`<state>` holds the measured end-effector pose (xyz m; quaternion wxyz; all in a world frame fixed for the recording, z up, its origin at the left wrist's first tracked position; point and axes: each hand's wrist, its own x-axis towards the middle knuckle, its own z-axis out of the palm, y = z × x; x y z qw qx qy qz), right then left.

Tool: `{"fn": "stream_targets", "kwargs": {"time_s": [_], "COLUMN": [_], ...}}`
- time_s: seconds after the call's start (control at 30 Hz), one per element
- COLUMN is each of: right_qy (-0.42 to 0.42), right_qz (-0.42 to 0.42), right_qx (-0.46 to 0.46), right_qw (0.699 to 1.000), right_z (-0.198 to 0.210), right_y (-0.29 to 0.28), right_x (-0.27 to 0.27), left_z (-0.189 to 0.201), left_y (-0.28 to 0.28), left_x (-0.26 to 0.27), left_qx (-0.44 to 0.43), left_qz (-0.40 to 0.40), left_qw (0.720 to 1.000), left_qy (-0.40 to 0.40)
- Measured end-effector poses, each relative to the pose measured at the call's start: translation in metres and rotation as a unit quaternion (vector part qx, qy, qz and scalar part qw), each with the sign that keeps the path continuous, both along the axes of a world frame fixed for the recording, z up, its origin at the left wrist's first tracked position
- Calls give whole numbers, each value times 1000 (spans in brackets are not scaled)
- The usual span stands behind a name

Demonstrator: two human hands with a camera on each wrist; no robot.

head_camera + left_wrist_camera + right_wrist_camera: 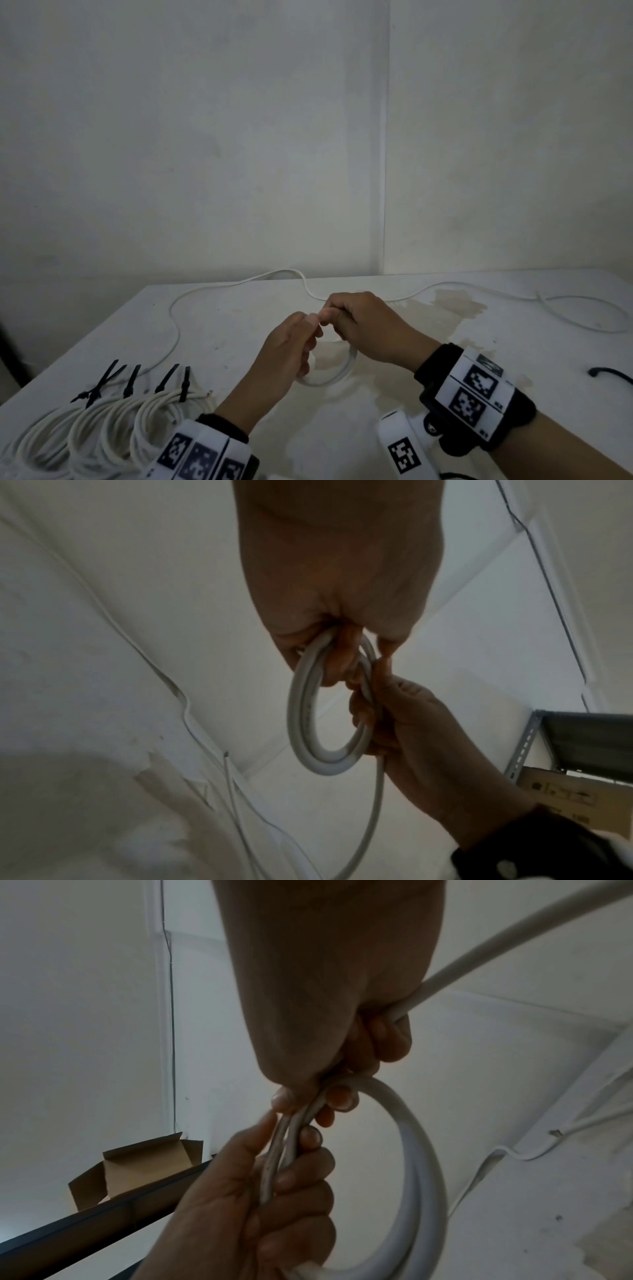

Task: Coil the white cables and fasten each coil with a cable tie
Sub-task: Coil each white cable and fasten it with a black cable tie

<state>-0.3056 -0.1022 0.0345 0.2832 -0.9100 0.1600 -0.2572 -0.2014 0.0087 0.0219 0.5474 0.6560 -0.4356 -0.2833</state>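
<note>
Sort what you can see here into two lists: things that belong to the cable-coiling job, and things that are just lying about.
Belongs to the job:
- white cable, being looped
- left hand and right hand, both gripping the loop
- finished coils with black cable ties

Just lying about:
- cardboard box
- metal shelf frame
- black object at the table's right edge

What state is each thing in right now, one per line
Left hand: grips the small coil.
Right hand: grips the coil and its loose run.
White cable: a couple of loops wound, the rest trailing over the table.
Finished coils: tied with black ties.
</note>
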Motion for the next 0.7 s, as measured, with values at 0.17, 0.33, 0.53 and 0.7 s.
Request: {"fn": "stream_targets", "kwargs": {"time_s": [0.17,0.33,0.53,0.7], "right_qy": [-19,-33,-65,-86], "right_qz": [18,38,1,-40], "right_qx": [39,82,77,84], "right_qw": [999,995,995,992], "right_z": [7,9,-5,-18], "right_y": [-2,-5,-16,-27], "right_x": [-4,-7,-14,-20], "left_z": [4,11,12,19], "left_y": [-3,-3,-3,-3], "left_x": [-1,-7,0,20], "left_qx": [-26,-25,-49,-133], "left_qz": [-5,-9,31,78], "left_qw": [996,999,991,961], "left_qy": [-89,-25,119,231]}}
